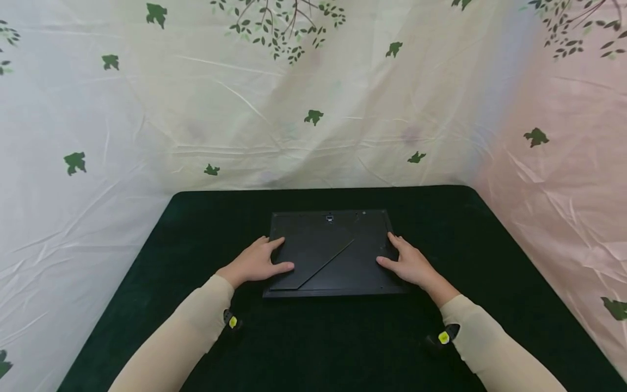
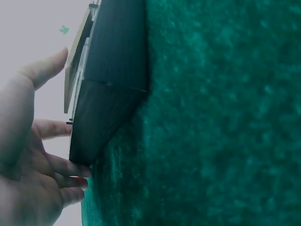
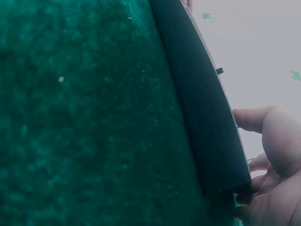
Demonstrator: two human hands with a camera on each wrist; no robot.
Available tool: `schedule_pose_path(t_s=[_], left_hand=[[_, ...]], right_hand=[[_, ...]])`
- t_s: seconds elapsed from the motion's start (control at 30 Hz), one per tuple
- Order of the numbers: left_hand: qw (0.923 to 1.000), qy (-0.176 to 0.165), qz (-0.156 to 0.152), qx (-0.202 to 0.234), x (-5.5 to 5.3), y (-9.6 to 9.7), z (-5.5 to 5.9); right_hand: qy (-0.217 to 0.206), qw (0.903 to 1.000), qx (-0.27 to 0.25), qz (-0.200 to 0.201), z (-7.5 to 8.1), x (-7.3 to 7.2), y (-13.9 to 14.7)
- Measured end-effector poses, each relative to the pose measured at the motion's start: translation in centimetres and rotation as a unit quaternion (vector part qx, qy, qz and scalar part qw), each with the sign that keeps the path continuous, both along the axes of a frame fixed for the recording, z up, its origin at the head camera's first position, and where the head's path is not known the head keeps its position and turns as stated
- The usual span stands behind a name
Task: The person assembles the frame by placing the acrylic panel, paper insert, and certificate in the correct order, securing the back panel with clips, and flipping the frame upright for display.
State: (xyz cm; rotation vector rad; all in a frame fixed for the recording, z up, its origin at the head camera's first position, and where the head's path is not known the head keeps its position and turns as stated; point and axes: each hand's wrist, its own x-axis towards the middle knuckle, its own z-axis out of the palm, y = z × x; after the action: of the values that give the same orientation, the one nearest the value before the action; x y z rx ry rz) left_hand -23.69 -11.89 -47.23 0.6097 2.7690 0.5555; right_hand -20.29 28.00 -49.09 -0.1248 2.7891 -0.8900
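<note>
A black picture frame [image 1: 318,256] lies face down on the dark green cloth, its back upward. A slanted edge of its stand flap [image 1: 325,264] crosses the back, and a small metal hanger [image 1: 330,218] sits near the far edge. At the frame's left side is my left hand [image 1: 257,261], thumb and index finger extended over the back. The left wrist view shows other fingertips [image 2: 77,170] by the frame's side wall. My right hand [image 1: 410,262] is at the opposite side, its thumb over the back and its fingers along the edge.
The green-covered table [image 1: 215,218] has rounded far corners. Pale curtains [image 1: 264,109] with green leaf prints hang behind it and on both sides. Small dark devices with yellow marks are worn at the left wrist [image 1: 232,320] and the right wrist [image 1: 444,336].
</note>
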Motion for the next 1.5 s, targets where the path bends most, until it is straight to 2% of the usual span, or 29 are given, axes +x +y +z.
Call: schedule_pose_path(t_s=[0.17, 0.3, 0.4, 0.53, 0.63, 0.83, 0.93, 1.17, 1.5], left_hand=[[0.9999, -0.007, 0.003, -0.008, -0.3, -0.1, -0.3], [0.9995, 0.028, -0.006, -0.012, 0.2, 0.3, -0.1], [0.9972, 0.053, -0.049, -0.018, 1.0, 0.9, 0.1], [0.9911, 0.050, -0.122, -0.020, 2.2, 1.5, 0.1], [0.9878, 0.049, -0.146, -0.022, 2.7, 1.6, -0.1], [0.9876, 0.047, -0.147, -0.030, 3.0, 1.6, -0.2], [0.9881, 0.043, -0.144, -0.034, 3.1, 1.7, -0.1], [0.9893, 0.035, -0.140, -0.021, 3.3, 1.8, 0.0], [0.9899, 0.036, -0.136, -0.021, 3.3, 1.8, -0.1]], right_hand=[[-0.004, 1.0000, 0.000, 0.009, -0.2, -0.1, 0.2], [0.004, 0.9999, 0.004, 0.016, -0.1, -0.1, 0.1], [0.017, 0.9996, 0.008, 0.023, -0.1, 0.1, 0.1], [0.034, 0.9989, 0.007, 0.031, 0.0, 0.4, 0.6], [0.031, 0.9985, -0.005, 0.045, 0.2, 0.9, 1.5], [-0.009, 0.9947, -0.059, 0.084, 0.6, 1.6, 4.3], [-0.006, 0.9923, -0.074, 0.099, 0.5, 1.4, 5.5], [0.043, 0.9886, -0.058, 0.132, 0.0, 0.8, 6.4], [0.030, 0.9890, -0.054, 0.134, 0.0, 0.3, 6.3]])
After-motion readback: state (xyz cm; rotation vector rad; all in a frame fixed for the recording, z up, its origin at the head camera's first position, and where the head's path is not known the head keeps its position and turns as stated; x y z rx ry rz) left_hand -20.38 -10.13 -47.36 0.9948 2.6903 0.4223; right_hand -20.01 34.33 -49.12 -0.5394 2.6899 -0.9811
